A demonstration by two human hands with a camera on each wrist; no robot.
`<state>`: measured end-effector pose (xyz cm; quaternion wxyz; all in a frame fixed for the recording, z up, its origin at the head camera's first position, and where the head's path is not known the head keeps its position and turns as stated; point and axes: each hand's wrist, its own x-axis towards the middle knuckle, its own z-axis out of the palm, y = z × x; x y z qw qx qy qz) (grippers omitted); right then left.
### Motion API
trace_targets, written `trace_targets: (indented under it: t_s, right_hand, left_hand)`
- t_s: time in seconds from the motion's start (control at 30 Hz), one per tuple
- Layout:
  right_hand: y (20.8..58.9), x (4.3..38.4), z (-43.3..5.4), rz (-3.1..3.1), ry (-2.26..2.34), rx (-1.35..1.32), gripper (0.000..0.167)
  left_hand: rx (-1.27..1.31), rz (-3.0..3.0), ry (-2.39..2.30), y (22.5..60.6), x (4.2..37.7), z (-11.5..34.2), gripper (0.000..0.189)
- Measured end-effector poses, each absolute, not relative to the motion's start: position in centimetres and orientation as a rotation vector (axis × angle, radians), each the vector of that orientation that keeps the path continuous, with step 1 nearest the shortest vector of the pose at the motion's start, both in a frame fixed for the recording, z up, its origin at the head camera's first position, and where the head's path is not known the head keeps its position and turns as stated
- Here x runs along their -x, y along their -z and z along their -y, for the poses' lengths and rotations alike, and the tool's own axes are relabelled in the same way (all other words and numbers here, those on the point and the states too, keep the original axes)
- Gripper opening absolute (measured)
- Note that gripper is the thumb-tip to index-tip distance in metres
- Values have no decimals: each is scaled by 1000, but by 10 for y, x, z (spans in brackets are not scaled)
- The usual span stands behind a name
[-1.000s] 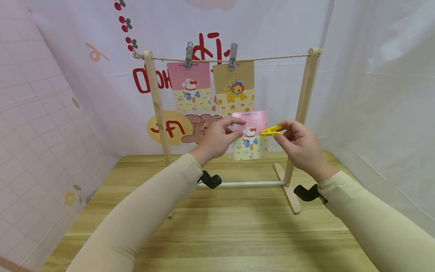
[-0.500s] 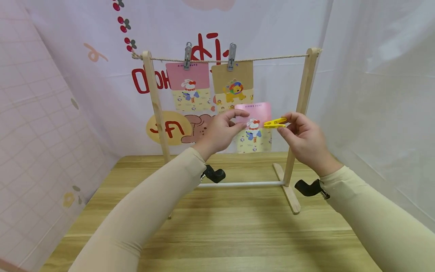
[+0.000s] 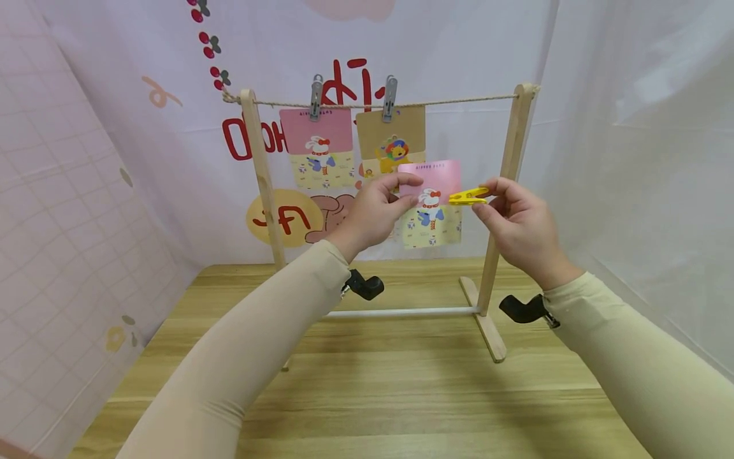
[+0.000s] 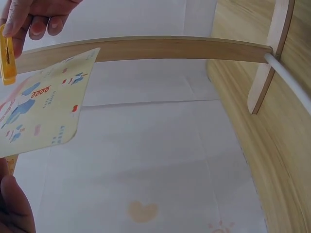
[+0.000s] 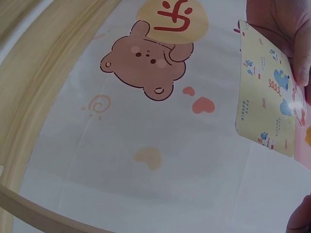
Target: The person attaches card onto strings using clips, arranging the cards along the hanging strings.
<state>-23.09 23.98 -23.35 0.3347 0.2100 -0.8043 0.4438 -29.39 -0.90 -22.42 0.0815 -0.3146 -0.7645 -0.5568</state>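
Note:
My left hand pinches a pink and yellow rabbit card by its left edge, thumb in front. The card is upright, below the twine and overlapping the lion card in the head view. Between thumb and fingertips my right hand holds a yellow clothespin, its tip right at the card's right edge. In the left wrist view the clothespin shows beside the tilted card. The right wrist view has the card at its right side, with the left hand behind it.
A wooden frame, with a right post and left post, stands on the wooden table. On its twine hang another rabbit card and the lion card, under grey clips. A white rod joins the posts low down.
Both hands have risen, and the held rabbit card and yellow clothespin have gone up with them, slightly to the right. The card now overlaps more of the lion card.

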Motion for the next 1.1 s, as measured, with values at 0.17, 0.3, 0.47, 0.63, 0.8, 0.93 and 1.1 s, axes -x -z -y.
trace_targets:
  t_s: [0.17,0.3,0.47,0.63,0.8,0.93,1.1]
  right_hand:
    - [229,231,-241,2103,-1147,-528,23]
    - [226,232,-243,2109,-1124,-515,24]
    - [222,233,-245,2107,-1119,-505,23]
    - [218,233,-247,2101,-1098,-494,23]
    - [211,233,-248,2076,-1109,-492,24]
    - [202,234,-248,2052,-1106,-483,25]
    - [188,233,-247,2019,-1075,-470,22]
  left_hand:
    - [938,2286,1665,220,293,7,28]
    - [945,2287,1675,217,293,6,28]
    - [954,2273,1697,214,294,2,27]
    - [962,2256,1735,210,294,-1,26]
    - [972,2247,1731,207,293,-4,27]
    - [987,2232,1719,204,292,-6,28]
    - [974,2221,1713,198,291,-11,29]
